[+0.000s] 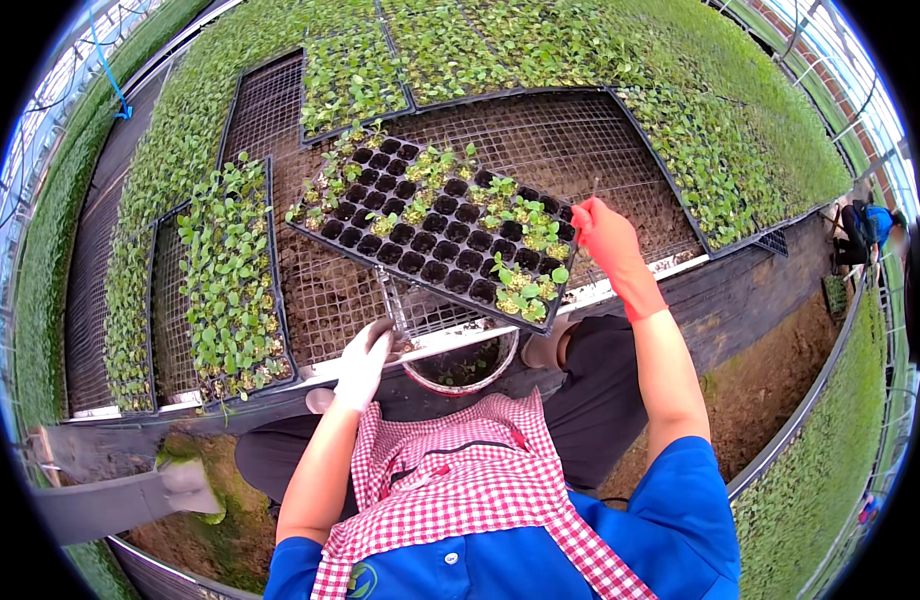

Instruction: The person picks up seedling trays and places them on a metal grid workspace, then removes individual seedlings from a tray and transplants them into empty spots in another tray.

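Observation:
A black plastic plug tray [445, 232] with many bare cells and scattered leafy seedlings lies askew over the mesh bench. My right hand [606, 240], in a red-orange glove, grips its right corner, fingers closed on the rim. In a white glove, my left hand [366, 360] is at the bench's front edge, below the tray and apart from it; its fingers are partly hidden by their own angle. A round tub [464, 367] holding dark soil and bits of leaf stands under the bench edge, between my knees. To the left, a full seedling tray [231, 285] sits on the mesh.
More seedling trays [460, 45] cover the bench behind and on both sides. The white bench rail [640, 274] runs along the front. A grey post or beam [107, 499] lies at lower left. Another person [869, 229] is crouched far right, beside a further seedling bed [820, 450].

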`<action>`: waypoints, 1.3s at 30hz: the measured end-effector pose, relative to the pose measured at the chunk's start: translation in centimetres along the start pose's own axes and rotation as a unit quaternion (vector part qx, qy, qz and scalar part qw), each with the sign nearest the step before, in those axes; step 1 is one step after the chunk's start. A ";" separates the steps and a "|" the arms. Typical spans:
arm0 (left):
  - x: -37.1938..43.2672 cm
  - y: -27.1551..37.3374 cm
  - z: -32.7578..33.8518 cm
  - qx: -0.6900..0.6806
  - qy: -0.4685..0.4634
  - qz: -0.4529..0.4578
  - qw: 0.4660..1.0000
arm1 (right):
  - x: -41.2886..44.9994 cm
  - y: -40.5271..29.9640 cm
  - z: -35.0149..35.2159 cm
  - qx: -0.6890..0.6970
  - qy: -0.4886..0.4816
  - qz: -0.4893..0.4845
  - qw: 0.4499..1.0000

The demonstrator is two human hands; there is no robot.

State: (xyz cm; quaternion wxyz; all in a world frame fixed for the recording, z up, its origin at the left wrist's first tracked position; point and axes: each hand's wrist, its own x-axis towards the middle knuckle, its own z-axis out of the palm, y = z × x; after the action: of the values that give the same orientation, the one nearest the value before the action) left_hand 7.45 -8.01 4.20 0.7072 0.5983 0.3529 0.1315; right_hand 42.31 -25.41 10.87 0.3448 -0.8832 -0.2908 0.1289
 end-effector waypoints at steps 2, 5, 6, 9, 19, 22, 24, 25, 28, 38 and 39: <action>1.9 0.0 2.0 -0.164 -0.001 -0.068 0.984 | 0.6 -0.2 0.1 -0.081 -0.015 -0.033 0.996; 5.2 -0.5 3.6 -0.305 -0.034 -0.123 0.944 | 1.7 0.3 1.1 -0.144 -0.015 -0.059 0.988; 6.0 -0.6 4.0 -0.335 -0.050 -0.134 0.931 | 1.7 0.4 1.4 -0.130 -0.024 -0.050 0.990; 7.6 0.0 6.2 -0.334 -0.011 -0.164 0.928 | 1.7 1.8 2.3 -0.083 -0.045 -0.026 0.995; 8.5 -0.2 6.4 -0.312 0.009 -0.125 0.942 | 0.2 5.6 5.7 0.077 0.027 0.012 0.997; 8.3 -0.1 6.4 -0.326 -0.004 -0.122 0.938 | -0.7 5.8 5.4 0.214 0.061 0.044 0.974; 8.3 0.1 6.4 -0.324 -0.005 -0.120 0.938 | -1.1 6.3 5.1 0.295 0.086 0.074 0.949; 8.1 0.0 6.5 -0.324 -0.005 -0.116 0.939 | -1.5 6.6 5.1 0.308 0.087 0.095 0.943; 8.0 0.0 6.5 -0.329 -0.004 -0.112 0.938 | -2.0 7.0 5.1 0.366 0.116 0.107 0.917; 7.3 0.2 5.9 -0.314 -0.044 -0.130 0.940 | -2.8 7.7 4.4 0.430 0.158 0.081 0.885; 7.1 0.0 4.8 -0.301 -0.049 -0.142 0.942 | -2.5 7.9 4.4 0.428 0.152 0.075 0.888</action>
State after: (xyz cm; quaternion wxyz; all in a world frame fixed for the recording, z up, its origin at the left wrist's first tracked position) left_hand 15.72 -7.34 1.90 0.8821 0.3072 0.3428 0.1004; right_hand 41.84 -29.26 2.31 0.7189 -0.6776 -0.0842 0.1304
